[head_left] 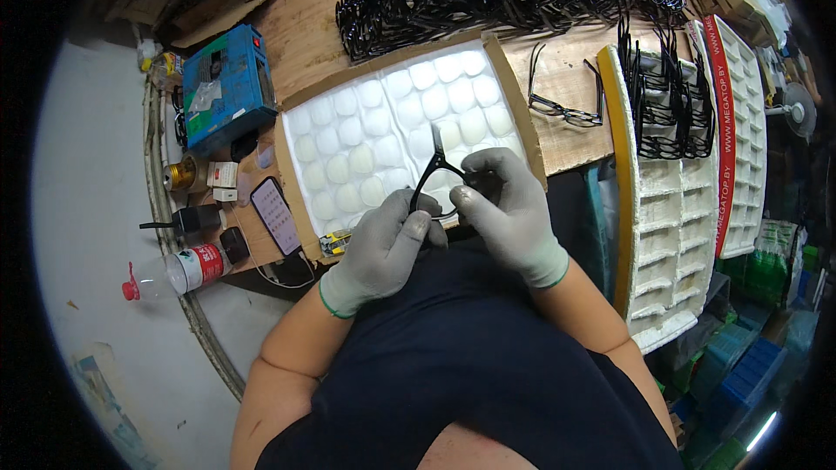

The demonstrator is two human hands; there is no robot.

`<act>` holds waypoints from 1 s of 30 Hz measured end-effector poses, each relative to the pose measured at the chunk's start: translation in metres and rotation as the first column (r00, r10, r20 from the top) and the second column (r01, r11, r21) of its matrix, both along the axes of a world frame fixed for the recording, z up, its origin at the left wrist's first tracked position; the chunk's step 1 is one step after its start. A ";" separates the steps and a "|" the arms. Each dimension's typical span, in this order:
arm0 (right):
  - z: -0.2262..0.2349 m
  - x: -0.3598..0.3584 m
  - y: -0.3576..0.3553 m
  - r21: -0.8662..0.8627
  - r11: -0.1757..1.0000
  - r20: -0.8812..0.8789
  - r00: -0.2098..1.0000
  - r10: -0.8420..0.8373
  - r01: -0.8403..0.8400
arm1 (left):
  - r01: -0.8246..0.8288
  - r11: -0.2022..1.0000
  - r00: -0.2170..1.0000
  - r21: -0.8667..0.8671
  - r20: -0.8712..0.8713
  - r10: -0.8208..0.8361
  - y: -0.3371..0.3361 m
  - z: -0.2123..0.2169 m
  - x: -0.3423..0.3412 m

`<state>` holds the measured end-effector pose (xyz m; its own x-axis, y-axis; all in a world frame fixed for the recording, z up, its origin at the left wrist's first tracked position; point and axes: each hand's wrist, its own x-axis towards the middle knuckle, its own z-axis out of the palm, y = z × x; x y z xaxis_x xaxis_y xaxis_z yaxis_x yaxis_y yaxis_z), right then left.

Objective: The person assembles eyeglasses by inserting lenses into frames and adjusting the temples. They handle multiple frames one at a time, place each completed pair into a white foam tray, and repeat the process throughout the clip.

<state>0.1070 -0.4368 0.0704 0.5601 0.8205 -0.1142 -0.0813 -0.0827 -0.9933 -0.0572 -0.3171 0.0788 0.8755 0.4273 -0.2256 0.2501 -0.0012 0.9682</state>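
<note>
A black eyeglass frame point(426, 177) is held between my two gloved hands over the near edge of a shallow cardboard box point(515, 87). My left hand point(383, 252) has its thumb and fingers closed on the frame's lower left part. With a pinch, my right hand point(509, 209) grips the right side of the frame. One temple arm points up and away over the box. Rows of clear, whitish lenses point(434, 104) lie on white lining inside the box. Both gloves are grey with green-edged cuffs.
Heaped black eyeglass frames point(505, 0) cover the back of the wooden table. One eyeglass frame point(564, 111) lies right of the box. A white slotted tray point(657, 244) holds several more. At left are a blue case point(228, 87), a phone point(277, 216) and a plastic bottle point(178, 273).
</note>
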 end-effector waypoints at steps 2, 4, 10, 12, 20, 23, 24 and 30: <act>0.007 0.010 -0.001 -0.072 0.984 -0.204 0.968 0.146 -0.164 | 0.032 0.997 0.999 -0.067 0.008 -0.032 0.000 0.000 -0.005; 0.009 0.018 -0.004 -0.164 0.928 -0.336 0.903 0.266 -0.334 | 0.047 0.996 0.999 -0.078 -0.002 -0.048 0.001 0.000 -0.008; 0.011 0.009 -0.002 -0.009 0.950 -0.416 0.865 0.281 -0.313 | 0.033 0.994 0.998 -0.100 0.063 -0.027 0.008 0.006 -0.014; 0.011 0.012 -0.002 0.052 0.936 -0.471 0.818 0.330 -0.348 | 0.064 0.985 0.996 -0.158 0.072 -0.053 0.010 0.008 -0.016; 0.010 0.016 -0.001 -0.037 0.900 -0.387 0.837 0.387 -0.433 | 0.134 0.976 0.988 -0.174 -0.051 -0.145 0.020 0.027 -0.013; 0.015 0.016 -0.002 -0.100 0.900 -0.365 0.857 0.363 -0.424 | 0.113 0.978 0.991 -0.177 -0.051 -0.124 0.019 0.025 -0.016; 0.017 0.016 -0.002 -0.125 0.901 -0.347 0.869 0.353 -0.416 | 0.112 0.980 0.990 -0.164 -0.063 -0.124 0.019 0.027 -0.014; 0.014 0.013 -0.007 -0.149 0.923 -0.184 0.927 0.327 -0.355 | -0.001 0.999 0.999 0.050 -0.039 0.003 0.005 0.016 -0.016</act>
